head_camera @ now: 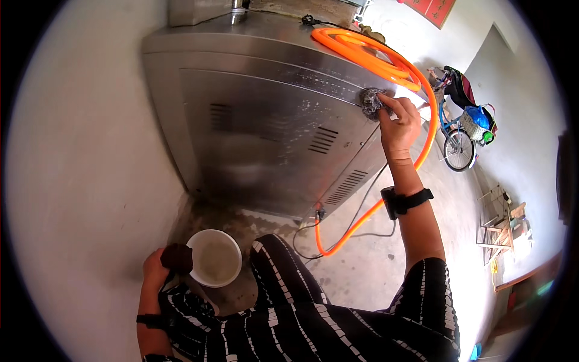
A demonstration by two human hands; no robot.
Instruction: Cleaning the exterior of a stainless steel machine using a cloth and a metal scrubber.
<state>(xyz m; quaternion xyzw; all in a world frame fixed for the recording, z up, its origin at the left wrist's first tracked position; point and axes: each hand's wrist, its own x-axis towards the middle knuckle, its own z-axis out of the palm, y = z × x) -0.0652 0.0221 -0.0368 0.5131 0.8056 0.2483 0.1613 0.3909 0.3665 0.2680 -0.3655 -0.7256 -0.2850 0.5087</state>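
My right hand [401, 124] grips a steel wool scourer [372, 103] between thumb and fingers. It presses the scourer to the upper right edge of a stainless steel cabinet [253, 135] with vent slots. White suds and wet streaks spot the metal to the left of the scourer. Low on the left, by the wall, my left hand [155, 268] is closed around a dark brown cloth or sponge [177, 259]. Just right of that bundle, a white bucket [238, 246] holding cloudy water stands on the floor between my knees.
A coiled orange hose [362, 50] lies on the cabinet top and loops down to a fitting [319, 213] at its lower side. A black plug [309, 20] rests near the back. Further right stand a bicycle [459, 149] and a wooden chair [500, 237]. A wall [90, 181] rises close on the left.
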